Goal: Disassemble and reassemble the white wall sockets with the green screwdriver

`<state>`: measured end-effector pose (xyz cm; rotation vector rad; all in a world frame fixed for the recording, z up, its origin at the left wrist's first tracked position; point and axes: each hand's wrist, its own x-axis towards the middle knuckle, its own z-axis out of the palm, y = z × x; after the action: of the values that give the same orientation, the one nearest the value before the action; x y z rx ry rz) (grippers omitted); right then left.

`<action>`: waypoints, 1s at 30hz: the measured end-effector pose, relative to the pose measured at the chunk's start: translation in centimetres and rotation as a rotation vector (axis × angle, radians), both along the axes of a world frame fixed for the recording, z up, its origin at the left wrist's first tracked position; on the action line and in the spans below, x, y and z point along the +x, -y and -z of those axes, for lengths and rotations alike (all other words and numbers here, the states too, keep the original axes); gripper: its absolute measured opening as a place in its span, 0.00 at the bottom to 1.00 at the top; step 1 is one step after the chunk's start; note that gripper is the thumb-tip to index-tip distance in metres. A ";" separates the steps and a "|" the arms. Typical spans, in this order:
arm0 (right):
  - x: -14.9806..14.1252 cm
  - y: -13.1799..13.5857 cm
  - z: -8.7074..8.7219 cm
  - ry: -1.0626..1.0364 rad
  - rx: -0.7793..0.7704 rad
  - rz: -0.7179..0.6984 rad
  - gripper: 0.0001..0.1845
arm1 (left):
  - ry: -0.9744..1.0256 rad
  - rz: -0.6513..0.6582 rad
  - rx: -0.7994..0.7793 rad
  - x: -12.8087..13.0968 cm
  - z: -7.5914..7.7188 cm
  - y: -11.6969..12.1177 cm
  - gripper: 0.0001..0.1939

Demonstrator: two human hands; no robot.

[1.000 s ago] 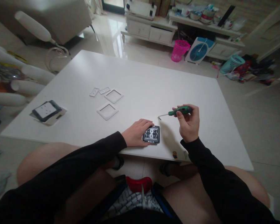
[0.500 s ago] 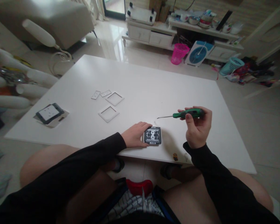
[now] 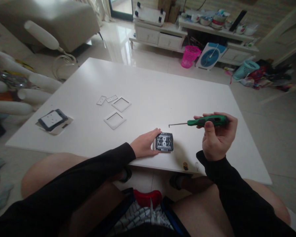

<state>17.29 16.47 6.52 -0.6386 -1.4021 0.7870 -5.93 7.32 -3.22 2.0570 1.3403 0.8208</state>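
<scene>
A grey switch module (image 3: 164,142) with its cover off lies near the front edge of the white table (image 3: 150,85). My left hand (image 3: 145,144) rests on the table against the module's left side, fingers curled round its edge. My right hand (image 3: 217,136) is raised to the right of the module and grips a green-handled screwdriver (image 3: 199,121), held level with its thin shaft pointing left, above the table.
Two white square frames (image 3: 114,119) and two small white plates (image 3: 106,99) lie mid-table on the left. Another switch on paper (image 3: 51,119) sits near the left edge. A small dark bit (image 3: 185,163) lies at the front edge. Floor clutter and baskets stand beyond.
My right hand has drawn the screwdriver rightward and away from the module, levelling it. My left hand has shifted slightly to the module's left side.
</scene>
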 end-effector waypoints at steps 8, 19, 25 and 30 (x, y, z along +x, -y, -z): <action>0.2 0.1 -0.1 0.007 0.016 0.002 0.15 | 0.038 -0.029 0.013 0.2 -1.4 -0.3 0.34; 0.1 0.5 -0.6 -0.014 0.000 0.034 0.15 | 0.113 -0.020 -0.003 0.3 -1.4 -0.4 0.35; -0.2 1.2 -1.4 -0.066 -0.065 -0.008 0.14 | 0.222 -0.163 0.018 0.0 -1.5 -0.8 0.24; -0.3 1.5 -1.3 -0.096 -0.133 -0.061 0.14 | 0.314 -0.159 -0.004 0.1 -2.0 -0.7 0.17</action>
<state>16.95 14.97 7.82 -0.6540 -1.2938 0.9536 -5.85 8.05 -1.19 1.7446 1.3345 1.1556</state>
